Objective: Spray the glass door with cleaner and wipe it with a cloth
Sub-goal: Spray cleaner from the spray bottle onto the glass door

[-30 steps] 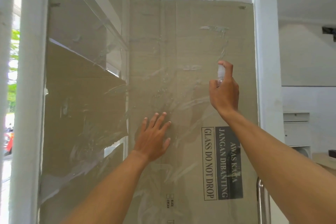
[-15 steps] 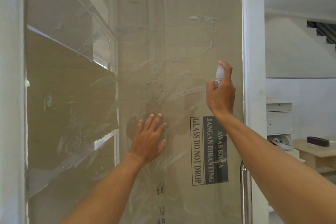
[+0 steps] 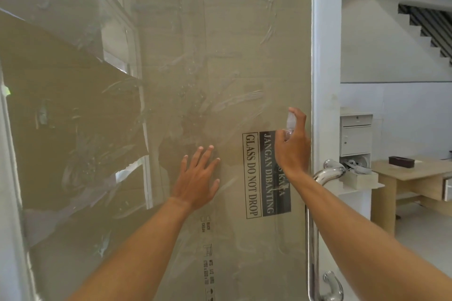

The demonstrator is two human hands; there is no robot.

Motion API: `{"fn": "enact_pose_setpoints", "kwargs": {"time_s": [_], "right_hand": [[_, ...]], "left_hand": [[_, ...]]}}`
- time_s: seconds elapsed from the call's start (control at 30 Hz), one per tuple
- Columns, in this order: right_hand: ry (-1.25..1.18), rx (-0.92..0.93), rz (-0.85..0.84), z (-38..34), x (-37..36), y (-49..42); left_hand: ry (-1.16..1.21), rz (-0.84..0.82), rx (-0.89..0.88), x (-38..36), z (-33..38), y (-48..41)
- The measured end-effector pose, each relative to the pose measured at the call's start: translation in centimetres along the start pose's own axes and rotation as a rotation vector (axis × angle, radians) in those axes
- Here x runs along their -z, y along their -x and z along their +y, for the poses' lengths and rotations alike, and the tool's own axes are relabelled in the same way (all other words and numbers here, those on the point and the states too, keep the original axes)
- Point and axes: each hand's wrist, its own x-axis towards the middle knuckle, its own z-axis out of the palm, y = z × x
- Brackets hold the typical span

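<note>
You are facing the glass door (image 3: 186, 95), which is filling the left and middle of the view and is streaked with smears and droplets. Brown cardboard (image 3: 232, 39) printed "GLASS DO NOT DROP" is showing through the pane. Your left hand (image 3: 198, 178) is lying flat against the glass, fingers spread wide, holding nothing. Your right hand (image 3: 292, 149) is wrapping around a small clear spray bottle (image 3: 290, 124), with 1 finger resting on top of the nozzle, which is pointing at the pane just to the right of the printed label. The bottle is sitting near the door's right edge, beside the white frame (image 3: 325, 68). A chrome pull handle (image 3: 329, 175) is curving out of that frame just right of your wrist. On the far right, a wooden desk (image 3: 411, 173) is standing against the wall.
</note>
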Motion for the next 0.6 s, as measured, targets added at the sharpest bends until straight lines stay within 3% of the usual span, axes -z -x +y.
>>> {"fn": "enact_pose_setpoints", "kwargs": {"time_s": [0.6], "right_hand": [[0.000,-0.132,-0.041,2.7,1.1,4.2]], "left_hand": [[0.020,-0.052,0.012,-1.7,-0.3,3.5]]}}
